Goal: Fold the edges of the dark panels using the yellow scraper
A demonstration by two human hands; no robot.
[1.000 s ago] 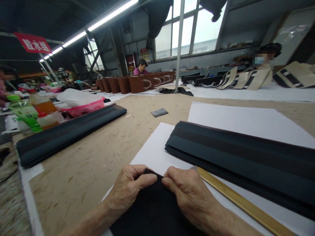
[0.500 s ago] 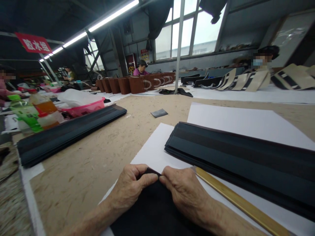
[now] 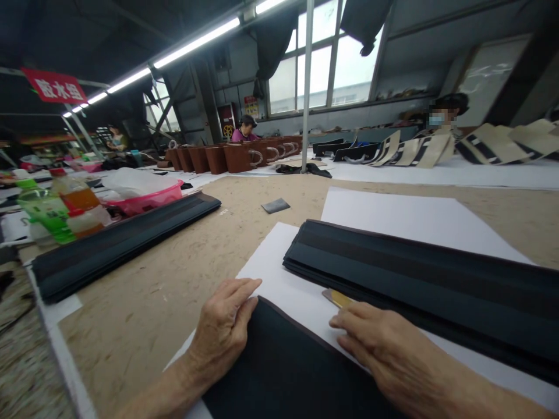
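Observation:
A dark fabric-like panel (image 3: 283,355) lies in front of me on white paper, its thin brown edge facing away. My left hand (image 3: 225,320) rests at the panel's far left corner, fingers stretched out and the thumb along the edge. My right hand (image 3: 379,334) is over a flat yellow-brown stick (image 3: 340,298), fingers closed down on it; its pale tip pokes out past the fingertips. Most of the stick is hidden under the hand and forearm. Just beyond, a stack of dark folded panels (image 3: 393,262) lies on the right.
Another dark stack (image 3: 131,247) lies left, by bottles (image 3: 43,209) and a pink basin (image 3: 148,201). A small grey piece (image 3: 276,205) sits mid-table. Farther back stand a pole (image 3: 307,87), brown bags (image 3: 236,158) and striped pieces (image 3: 437,148). Co-workers sit beyond.
Both hands were pinching the panel's far edge together. The right hand has let go and moved right onto the stick; the left has opened and shifted slightly left. The panel's edge now lies flatter.

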